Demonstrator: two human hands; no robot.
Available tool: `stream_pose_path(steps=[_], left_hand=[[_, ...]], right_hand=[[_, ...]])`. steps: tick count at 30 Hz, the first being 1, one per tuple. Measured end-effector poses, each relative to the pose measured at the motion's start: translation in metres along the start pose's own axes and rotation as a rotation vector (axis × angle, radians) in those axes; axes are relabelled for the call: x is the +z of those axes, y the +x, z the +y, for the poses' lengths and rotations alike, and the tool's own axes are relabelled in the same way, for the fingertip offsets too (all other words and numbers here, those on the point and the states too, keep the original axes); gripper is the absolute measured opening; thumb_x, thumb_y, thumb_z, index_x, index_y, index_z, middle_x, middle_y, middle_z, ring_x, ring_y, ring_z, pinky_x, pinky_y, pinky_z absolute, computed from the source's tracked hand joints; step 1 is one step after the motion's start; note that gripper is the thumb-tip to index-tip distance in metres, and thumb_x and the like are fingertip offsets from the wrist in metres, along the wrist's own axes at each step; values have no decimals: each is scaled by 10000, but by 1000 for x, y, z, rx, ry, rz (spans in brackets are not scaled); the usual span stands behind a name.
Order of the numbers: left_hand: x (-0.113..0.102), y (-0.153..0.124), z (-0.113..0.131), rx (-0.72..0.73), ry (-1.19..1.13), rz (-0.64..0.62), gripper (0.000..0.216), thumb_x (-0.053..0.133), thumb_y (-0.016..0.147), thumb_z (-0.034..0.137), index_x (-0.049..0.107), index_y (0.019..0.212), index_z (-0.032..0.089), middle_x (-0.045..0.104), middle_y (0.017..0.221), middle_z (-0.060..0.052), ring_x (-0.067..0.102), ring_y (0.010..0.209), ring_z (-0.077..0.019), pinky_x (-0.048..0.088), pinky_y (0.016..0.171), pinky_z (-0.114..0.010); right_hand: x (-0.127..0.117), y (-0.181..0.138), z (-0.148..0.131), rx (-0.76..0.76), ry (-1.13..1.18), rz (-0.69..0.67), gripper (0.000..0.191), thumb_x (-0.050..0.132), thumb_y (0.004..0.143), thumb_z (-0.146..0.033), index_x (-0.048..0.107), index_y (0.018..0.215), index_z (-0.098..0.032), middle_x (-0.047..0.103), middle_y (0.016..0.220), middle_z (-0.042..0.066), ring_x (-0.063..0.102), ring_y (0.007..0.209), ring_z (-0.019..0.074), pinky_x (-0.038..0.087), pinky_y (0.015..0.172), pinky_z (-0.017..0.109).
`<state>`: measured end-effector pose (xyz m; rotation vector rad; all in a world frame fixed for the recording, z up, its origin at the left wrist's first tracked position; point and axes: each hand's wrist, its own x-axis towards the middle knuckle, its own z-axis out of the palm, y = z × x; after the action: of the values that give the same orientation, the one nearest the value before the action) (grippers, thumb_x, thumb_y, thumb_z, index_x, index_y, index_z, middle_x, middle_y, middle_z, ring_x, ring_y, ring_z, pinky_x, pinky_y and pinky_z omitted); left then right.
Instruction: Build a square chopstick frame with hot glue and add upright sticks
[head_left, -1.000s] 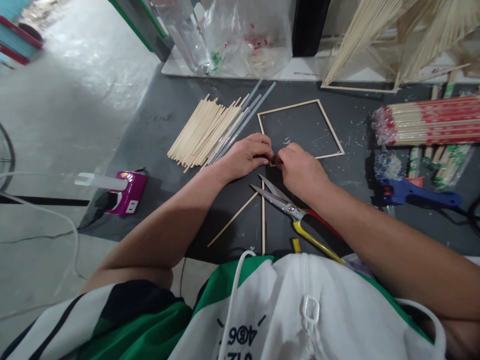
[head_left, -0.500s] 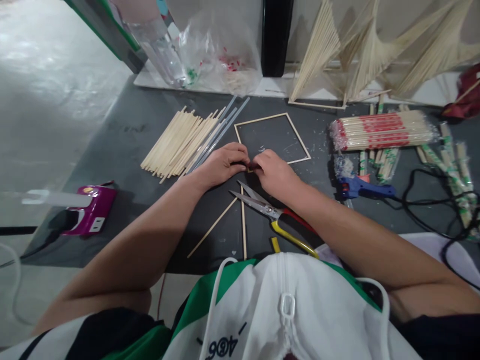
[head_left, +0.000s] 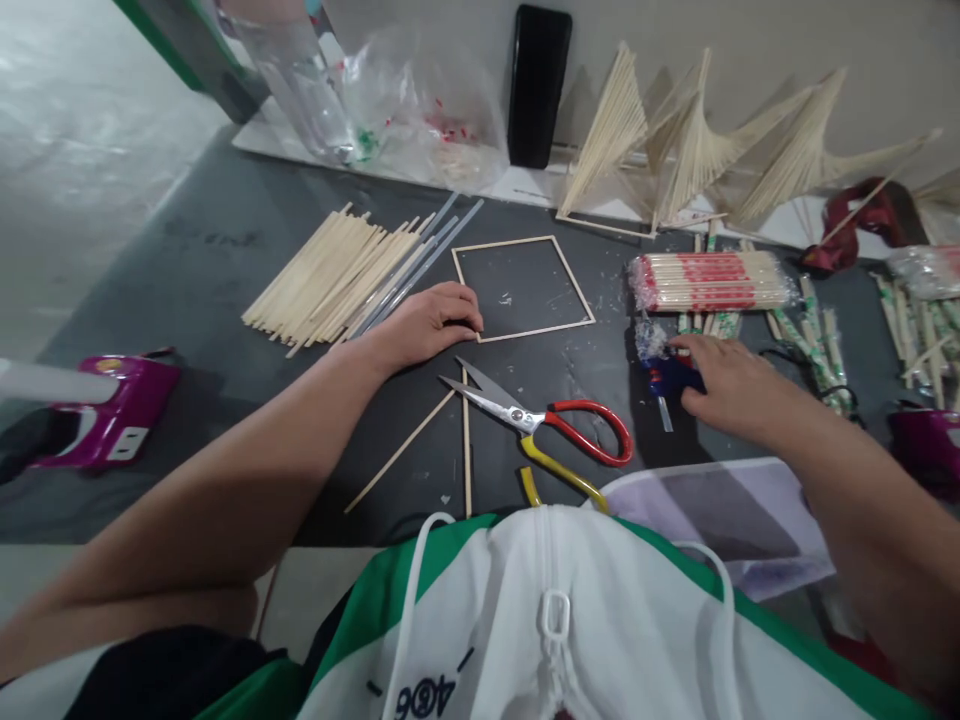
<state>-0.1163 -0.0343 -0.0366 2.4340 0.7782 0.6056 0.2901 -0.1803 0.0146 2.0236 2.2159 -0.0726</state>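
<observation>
A square frame of thin wooden sticks [head_left: 523, 242] lies flat on the dark table. My left hand [head_left: 435, 318] rests at its near left corner, fingers curled and the thumb and fingertips pinching there. Off to the right, my right hand [head_left: 739, 385] is closed round a blue hot glue gun [head_left: 679, 375], covering most of it. A clear glue stick [head_left: 665, 414] lies by the gun's front. Between my hands are open scissors [head_left: 517, 415] with one red and one yellow handle. Two loose sticks [head_left: 467, 450] lie near the blades, one partly under them.
Wooden sticks [head_left: 330, 280] and clear glue sticks [head_left: 442, 240] lie left of the frame. A red-banded stick pack [head_left: 712, 280] sits at right, above wrapped chopsticks [head_left: 817, 330]. Behind stand a phone [head_left: 538, 90], a plastic bag [head_left: 427, 110] and stick models [head_left: 611, 140]. A purple power socket [head_left: 124, 410] is at left.
My right hand has left the frame's corner and moved right onto the glue gun. My left hand stays at the corner. The view has shifted, and the scissors' handles now show fully.
</observation>
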Motion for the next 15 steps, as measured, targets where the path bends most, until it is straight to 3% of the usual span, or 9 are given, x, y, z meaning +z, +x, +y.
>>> stream_pose_path(steps=[4,9,13,15], left_hand=[[0,0,1,11,-20,6,176,640,904,307,775,923,196,690,1069,-81,659,1051,-194,513,1014,-330],[1,0,2,29,-16,13,139,658,903,262,776,918,190,689,1063,-80,663,1029,-185,514,995,-316],[2,0,2,52,-22,19,113,668,893,216,775,909,186,695,1066,-84,667,1029,-184,513,982,-303],[2,0,2,54,-24,25,105,675,887,207,776,908,188,700,1069,-86,668,1035,-188,514,978,-302]], right_hand=[[22,1,1,17,-24,29,626,562,781,-121,541,1406,-109,595,1427,249,590,1284,408,493,1005,536],[11,-9,2,-99,107,124,475,590,817,-197,632,1289,-163,662,1281,283,674,1159,362,502,953,482],[-6,-15,-19,-272,463,346,260,653,806,-335,695,1045,-242,740,1072,134,732,974,306,574,875,429],[-13,-10,-43,-271,580,334,150,662,832,-336,708,939,-242,749,1022,91,735,911,269,585,848,391]])
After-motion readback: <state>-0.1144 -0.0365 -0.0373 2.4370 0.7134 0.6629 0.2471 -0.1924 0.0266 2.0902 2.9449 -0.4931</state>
